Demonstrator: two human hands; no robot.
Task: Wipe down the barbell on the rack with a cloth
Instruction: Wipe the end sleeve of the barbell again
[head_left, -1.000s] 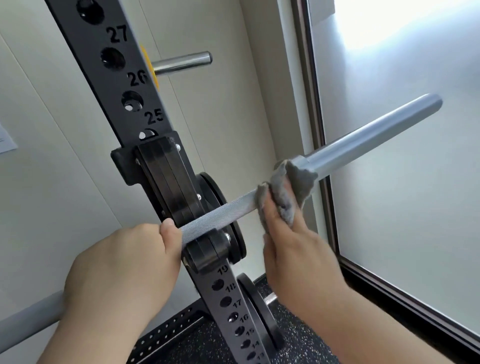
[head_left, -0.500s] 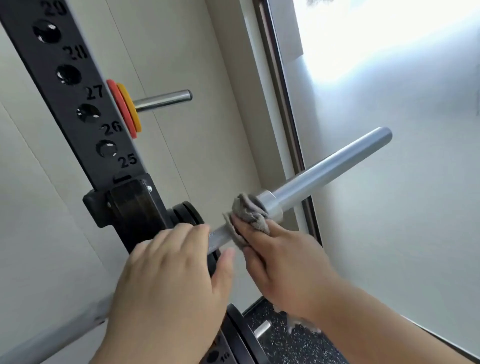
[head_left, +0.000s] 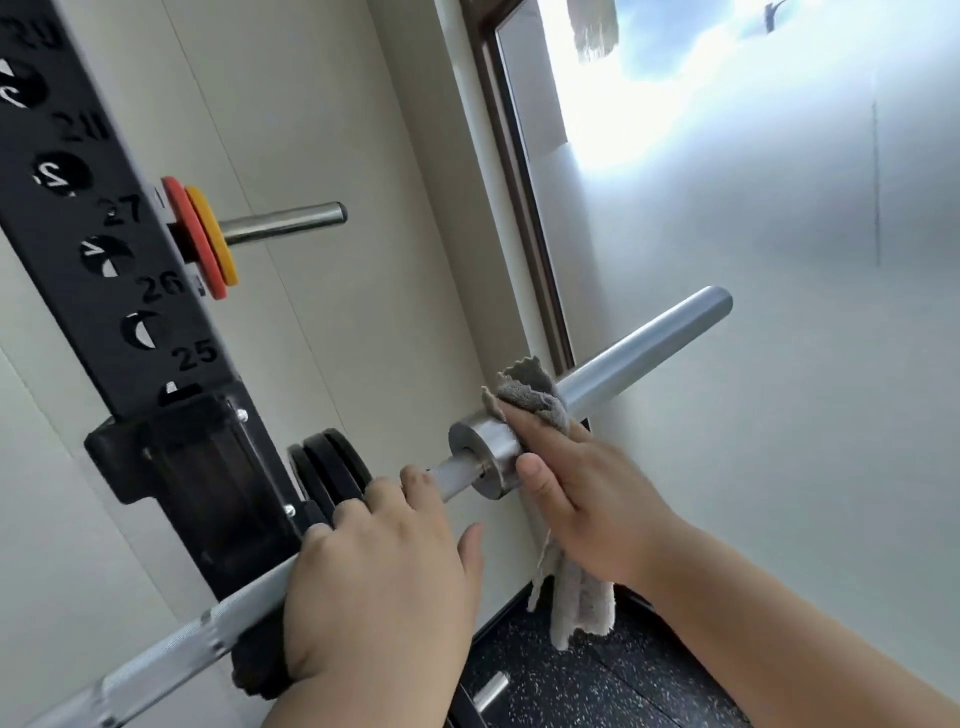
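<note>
Diagonally, barbell (head_left: 644, 348) lower-left to upper-right, left hand (head_left: 379, 577) curled over it, right hand (head_left: 582, 499) tight around cloth (head_left: 530, 389).

The left hand (head_left: 374, 587) covers the silver steel barbell (head_left: 644, 348) where it crosses the black rack upright (head_left: 104, 301), and the bar runs off the lower left edge. The upright's upper-left numerals are smeared. The right hand (head_left: 587, 499) hides the middle of the grey cloth (head_left: 530, 384).

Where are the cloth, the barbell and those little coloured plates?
cloth (head_left: 527, 388): head view, bunched part above the fingers.
barbell (head_left: 649, 347): head view, bare sleeve past the cloth.
coloured plates (head_left: 214, 236): head view, the yellow one's edge.
</note>
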